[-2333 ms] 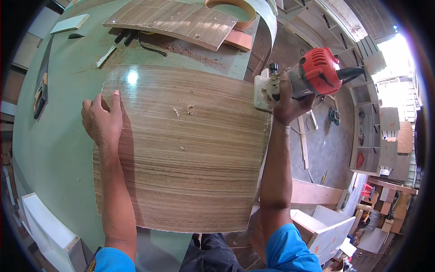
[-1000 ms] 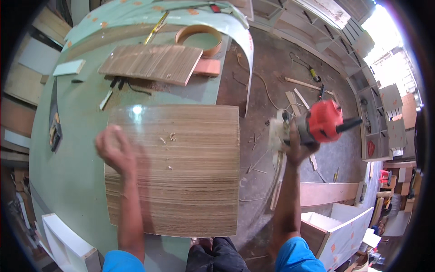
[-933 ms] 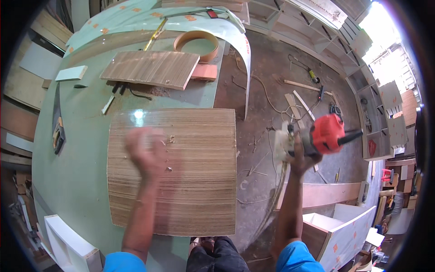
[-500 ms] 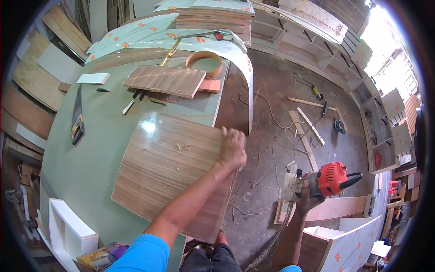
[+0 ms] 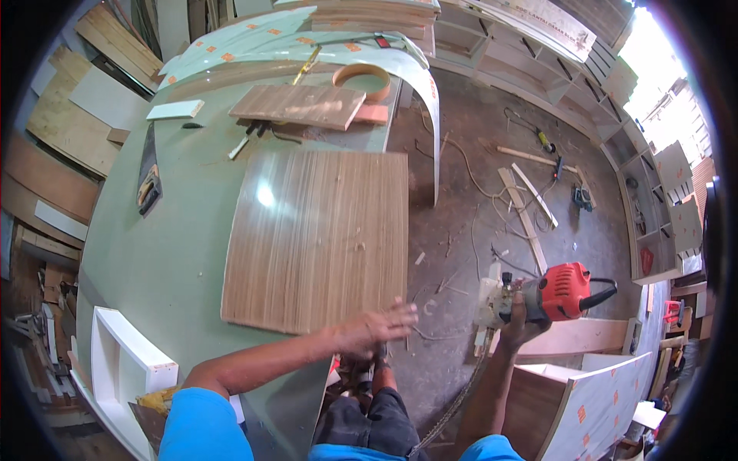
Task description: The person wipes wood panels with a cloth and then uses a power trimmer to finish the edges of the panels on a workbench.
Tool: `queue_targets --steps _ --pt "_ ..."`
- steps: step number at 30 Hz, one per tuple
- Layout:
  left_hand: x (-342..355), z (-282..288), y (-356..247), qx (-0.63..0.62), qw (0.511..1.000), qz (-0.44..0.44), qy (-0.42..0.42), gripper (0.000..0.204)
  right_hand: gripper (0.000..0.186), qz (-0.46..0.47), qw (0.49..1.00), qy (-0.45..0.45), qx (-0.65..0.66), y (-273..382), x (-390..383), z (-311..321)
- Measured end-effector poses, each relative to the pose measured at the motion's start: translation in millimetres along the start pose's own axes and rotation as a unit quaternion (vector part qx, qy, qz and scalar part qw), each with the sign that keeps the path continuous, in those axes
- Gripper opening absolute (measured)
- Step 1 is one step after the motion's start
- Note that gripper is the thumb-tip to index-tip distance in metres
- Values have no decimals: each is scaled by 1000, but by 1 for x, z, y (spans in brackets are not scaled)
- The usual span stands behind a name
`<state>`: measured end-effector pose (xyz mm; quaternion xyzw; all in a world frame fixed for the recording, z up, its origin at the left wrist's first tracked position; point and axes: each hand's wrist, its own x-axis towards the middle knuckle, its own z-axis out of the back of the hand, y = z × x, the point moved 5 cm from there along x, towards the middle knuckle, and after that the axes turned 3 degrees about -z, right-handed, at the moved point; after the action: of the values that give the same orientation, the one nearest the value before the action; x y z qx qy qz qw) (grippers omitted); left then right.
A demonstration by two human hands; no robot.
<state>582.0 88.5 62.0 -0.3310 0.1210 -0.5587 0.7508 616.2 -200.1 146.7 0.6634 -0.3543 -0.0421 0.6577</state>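
Observation:
A wood-grain laminate board lies flat on the green-topped worktable, its right edge reaching the table's side. My left hand is at the board's near right corner, fingers stretched out and apart; whether it touches the board I cannot tell. Off to the right, over the floor, my right hand grips a red trim router around its body, held sideways with its pale base toward the board. A few wood chips rest on the board.
Farther back on the table are a smaller wood-grain board, a roll of edge banding and a handsaw. White cabinet frames stand at the near left. Cords, wood strips and a power tool lie on the floor.
The laminate board has turned and now sits squarer to the table's edge. My left hand has moved from its right edge to the near corner and opened. The router stays held.

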Motion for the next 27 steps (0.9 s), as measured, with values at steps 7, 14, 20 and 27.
queue_targets --steps 7,14,20,27 --pt "-57 136 65 145 908 185 -347 65 50 -26 997 69 10 -3 -67 -19" --pt "-238 220 181 297 562 625 -453 77 60 -104 978 164 73 2 -148 -58" --pt "-240 205 217 246 548 679 -422 84 63 -94 964 236 -81 5 -177 -74" --pt "-240 209 216 277 496 710 -417 75 41 -320 942 92 40 10 -188 -93"
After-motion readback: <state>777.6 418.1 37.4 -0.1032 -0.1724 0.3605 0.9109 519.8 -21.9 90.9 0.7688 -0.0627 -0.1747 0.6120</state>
